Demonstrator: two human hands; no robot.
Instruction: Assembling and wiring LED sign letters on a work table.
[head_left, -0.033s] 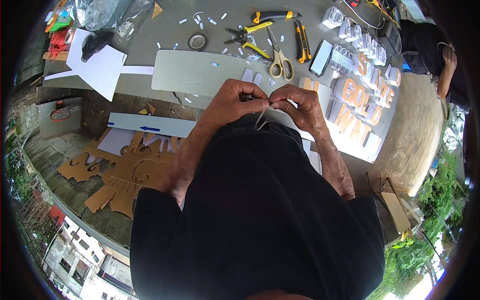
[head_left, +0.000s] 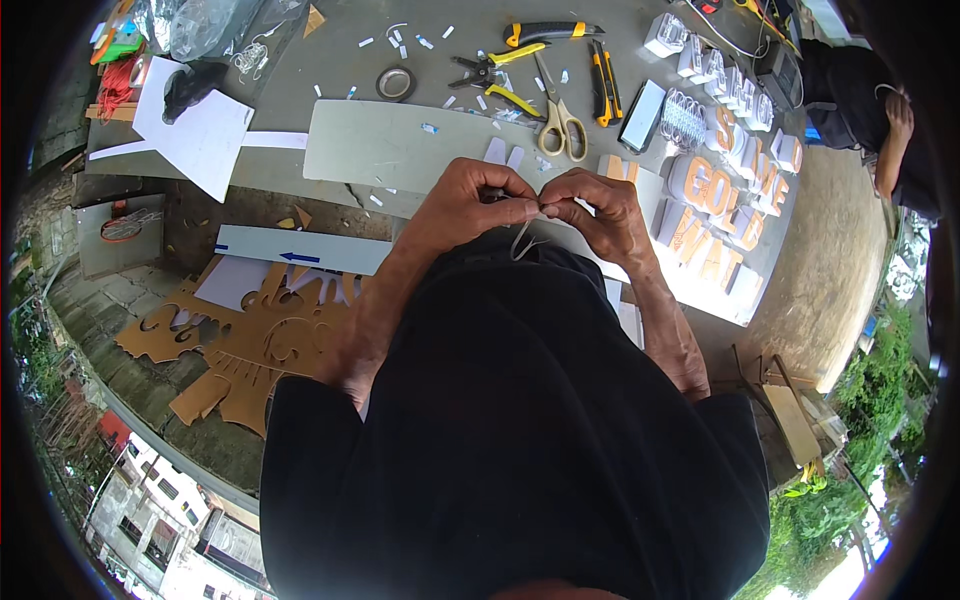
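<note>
My left hand (head_left: 478, 202) and my right hand (head_left: 598, 215) meet close to my body at the table's near edge, fingertips almost touching. Both are closed in a pinch on a thin white wire (head_left: 518, 240), whose loose ends hang below the fingers. Exactly where the fingertips grip is too small to make out. Just beyond the hands lie scissors (head_left: 562, 132) with beige handles and yellow-handled wire strippers (head_left: 488, 72). Two pale strips (head_left: 504, 154) rest near my left hand's knuckles.
Beyond are black tape (head_left: 396, 84), two utility knives (head_left: 604, 85), a phone (head_left: 642, 115) and small white scraps. White-sided letters with orange faces (head_left: 710, 190) stand at the right, beside coiled white wire (head_left: 684, 120). Brown cut-out board (head_left: 262, 335) lies low at left. Another person's arm (head_left: 893, 150) shows far right.
</note>
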